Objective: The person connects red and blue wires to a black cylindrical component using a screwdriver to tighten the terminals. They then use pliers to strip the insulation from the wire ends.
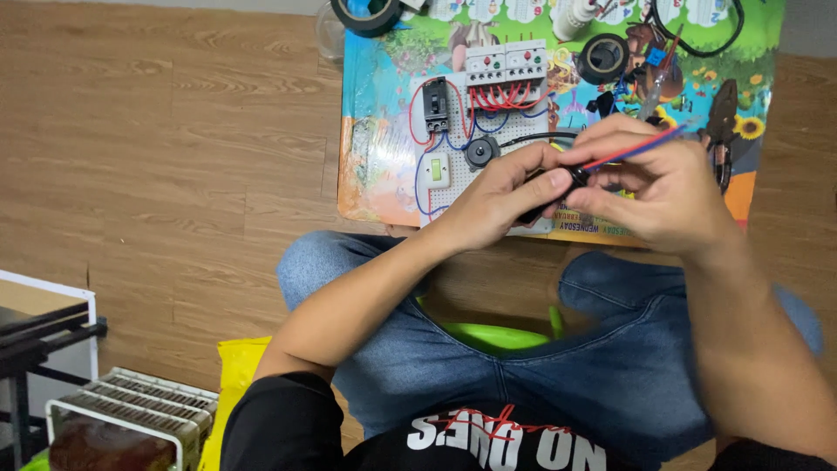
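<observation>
Head view: a wood-plank floor (174,157) fills the frame, and a colourful printed mat (750,105) lies on it at twelve o'clock from your knees. On the mat sits a white perforated board (453,196) carrying a black breaker (436,105), two white modules with red and green buttons (507,63), a white rocker switch (436,171), a round black buzzer (480,153) and red and blue wiring.

Your left hand (497,196) is curled, its fingertips pinching a small black component (558,183) over the board's right edge. Your right hand (663,187) meets it from three o'clock, fingers closed on the same black component, with red and blue wires (632,150) running out from between your fingers toward one o'clock.

A roll of black tape (603,58) lies at twelve o'clock from your right hand, and a second, larger roll (366,14) sits at the mat's top-left corner. Pliers (722,131) rest on the mat just right of your right hand. At seven o'clock, low in the frame, stands a white wire rack (139,419).
</observation>
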